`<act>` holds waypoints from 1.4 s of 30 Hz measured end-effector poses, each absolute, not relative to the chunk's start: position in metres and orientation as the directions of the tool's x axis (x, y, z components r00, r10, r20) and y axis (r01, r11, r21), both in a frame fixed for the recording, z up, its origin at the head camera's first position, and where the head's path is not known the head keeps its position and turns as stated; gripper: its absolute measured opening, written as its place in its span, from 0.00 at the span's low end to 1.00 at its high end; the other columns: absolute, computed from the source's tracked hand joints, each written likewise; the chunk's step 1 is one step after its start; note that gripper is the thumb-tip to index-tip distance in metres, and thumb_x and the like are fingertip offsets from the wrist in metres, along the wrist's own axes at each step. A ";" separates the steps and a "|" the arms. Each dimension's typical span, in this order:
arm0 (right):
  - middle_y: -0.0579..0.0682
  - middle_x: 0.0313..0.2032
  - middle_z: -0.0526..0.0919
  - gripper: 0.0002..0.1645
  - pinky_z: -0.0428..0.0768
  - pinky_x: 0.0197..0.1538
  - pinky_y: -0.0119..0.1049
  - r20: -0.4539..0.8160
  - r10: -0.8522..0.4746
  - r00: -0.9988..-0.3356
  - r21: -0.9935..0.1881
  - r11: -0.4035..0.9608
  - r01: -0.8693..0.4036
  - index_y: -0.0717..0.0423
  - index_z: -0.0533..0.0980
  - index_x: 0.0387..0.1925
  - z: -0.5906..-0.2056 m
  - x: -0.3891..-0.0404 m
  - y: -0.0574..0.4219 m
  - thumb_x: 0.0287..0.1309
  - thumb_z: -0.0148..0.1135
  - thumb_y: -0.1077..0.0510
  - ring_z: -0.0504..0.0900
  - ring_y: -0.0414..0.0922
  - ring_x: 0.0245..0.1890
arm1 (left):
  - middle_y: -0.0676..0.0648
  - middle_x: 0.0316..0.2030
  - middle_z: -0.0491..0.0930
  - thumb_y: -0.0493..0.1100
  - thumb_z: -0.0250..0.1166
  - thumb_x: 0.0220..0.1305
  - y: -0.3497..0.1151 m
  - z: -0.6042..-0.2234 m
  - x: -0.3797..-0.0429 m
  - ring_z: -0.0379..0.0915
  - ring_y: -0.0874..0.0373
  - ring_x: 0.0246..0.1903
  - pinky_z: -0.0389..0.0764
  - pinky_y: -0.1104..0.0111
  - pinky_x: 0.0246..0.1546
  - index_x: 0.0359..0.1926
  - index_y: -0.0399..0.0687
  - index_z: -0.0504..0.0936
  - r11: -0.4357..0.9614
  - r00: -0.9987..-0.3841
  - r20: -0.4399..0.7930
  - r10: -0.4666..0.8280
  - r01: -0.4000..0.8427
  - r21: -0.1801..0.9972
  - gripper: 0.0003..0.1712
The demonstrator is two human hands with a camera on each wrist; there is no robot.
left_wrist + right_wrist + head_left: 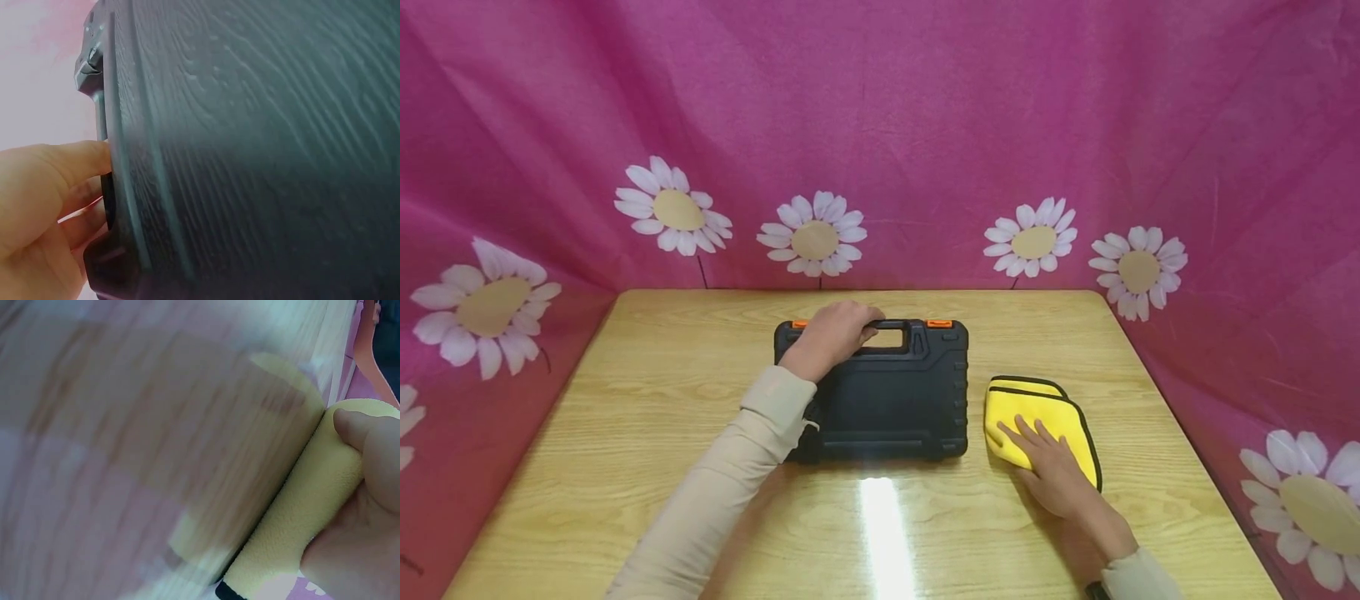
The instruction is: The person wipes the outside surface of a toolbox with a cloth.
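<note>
A black plastic carry case (pixel 895 400) with orange latches (pixel 938 323) lies on the table, its handle at the far edge. My left hand (pixel 835 335) grips that handle; in the left wrist view the thumb and fingers close round it beside the textured case side (pixel 262 137). To the right of the case is a folded yellow cloth (pixel 1033 406) with black edging. My right hand (pixel 1056 473) rests on it with the fingers spread. Seen from the right wrist, the thumb lies along the folded edge of the cloth (pixel 306 494).
Beneath everything is a glossy wood-grain table (pixel 677 367) that reflects a bright strip of light near its front. A pink curtain (pixel 910 125) printed with white daisies encloses the back and both sides.
</note>
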State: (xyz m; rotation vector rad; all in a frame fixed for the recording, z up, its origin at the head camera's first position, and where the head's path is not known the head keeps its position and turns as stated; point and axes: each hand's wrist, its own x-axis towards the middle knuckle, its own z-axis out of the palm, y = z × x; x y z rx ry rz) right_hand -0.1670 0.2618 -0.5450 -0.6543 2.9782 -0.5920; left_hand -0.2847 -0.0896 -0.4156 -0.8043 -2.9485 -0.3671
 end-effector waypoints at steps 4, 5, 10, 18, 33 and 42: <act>0.70 0.69 0.63 0.36 0.53 0.59 0.80 0.045 -0.405 -0.913 -0.380 0.839 -0.390 0.58 0.67 0.71 -0.546 -0.167 0.262 0.62 0.66 0.63 0.58 0.75 0.67 | 0.46 0.36 0.86 0.36 0.66 0.67 -0.089 -0.411 -0.283 0.80 0.52 0.33 0.83 0.59 0.40 0.46 0.44 0.87 0.836 -0.857 0.188 0.480 0.512 0.200 0.09; 0.70 0.69 0.63 0.36 0.53 0.59 0.80 0.046 -0.405 -0.913 -0.381 0.838 -0.391 0.58 0.67 0.71 -0.546 -0.167 0.262 0.62 0.66 0.63 0.57 0.75 0.67 | 0.46 0.34 0.85 0.35 0.66 0.67 -0.089 -0.410 -0.282 0.80 0.52 0.32 0.83 0.59 0.38 0.44 0.44 0.87 0.836 -0.854 0.208 0.477 0.514 0.191 0.07; 0.70 0.69 0.63 0.36 0.53 0.59 0.80 0.052 -0.410 -0.911 -0.387 0.832 -0.397 0.57 0.67 0.71 -0.547 -0.167 0.263 0.62 0.66 0.64 0.57 0.75 0.68 | 0.47 0.30 0.84 0.34 0.66 0.66 -0.090 -0.405 -0.279 0.79 0.51 0.29 0.82 0.59 0.32 0.39 0.43 0.86 0.833 -0.834 0.303 0.462 0.525 0.176 0.04; 0.70 0.69 0.63 0.36 0.52 0.59 0.80 0.050 -0.409 -0.911 -0.388 0.833 -0.395 0.58 0.67 0.71 -0.547 -0.168 0.262 0.62 0.65 0.63 0.57 0.75 0.68 | 0.44 0.35 0.86 0.34 0.69 0.63 -0.087 -0.399 -0.274 0.80 0.50 0.33 0.84 0.59 0.40 0.45 0.42 0.87 0.819 -0.803 0.379 0.460 0.548 0.167 0.09; 0.70 0.69 0.63 0.36 0.53 0.59 0.80 0.057 -0.402 -0.914 -0.373 0.840 -0.393 0.57 0.68 0.71 -0.550 -0.164 0.261 0.62 0.66 0.62 0.58 0.75 0.67 | 0.44 0.37 0.85 0.32 0.68 0.64 -0.085 -0.389 -0.265 0.78 0.52 0.34 0.83 0.63 0.43 0.49 0.40 0.86 0.791 -0.830 0.242 0.502 0.554 0.260 0.12; 0.69 0.69 0.63 0.35 0.52 0.60 0.80 0.065 -0.395 -0.916 -0.379 0.840 -0.389 0.57 0.68 0.71 -0.546 -0.165 0.261 0.62 0.66 0.62 0.57 0.75 0.67 | 0.42 0.51 0.80 0.32 0.66 0.65 -0.080 -0.374 -0.245 0.75 0.50 0.49 0.78 0.61 0.56 0.61 0.41 0.80 0.790 -0.835 0.114 0.538 0.546 0.278 0.22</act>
